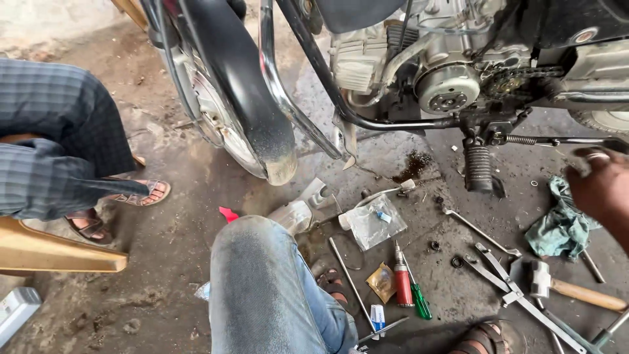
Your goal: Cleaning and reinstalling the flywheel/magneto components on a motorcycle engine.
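Note:
My right hand [599, 190] comes in from the right edge with a ring on one finger. It hovers just above a crumpled green rag [557, 226] and near the spring and lever below the motorcycle engine [452, 85]. Nothing shows clearly in the hand, and its fingers are partly cut off by the frame. My left hand is out of view. My knee in blue jeans [262, 282] fills the lower centre. A black ribbed footpeg [478, 167] hangs under the engine.
Tools lie on the dirty concrete: a wooden-handled hammer [570, 288], long wrenches [485, 233], a red screwdriver [403, 285], a green one [419, 301] and a clear plastic bag [373, 223]. The front wheel and fender [242, 98] stand left of centre. Another person's legs [59, 144] rest on a wooden seat [46, 252] at the left.

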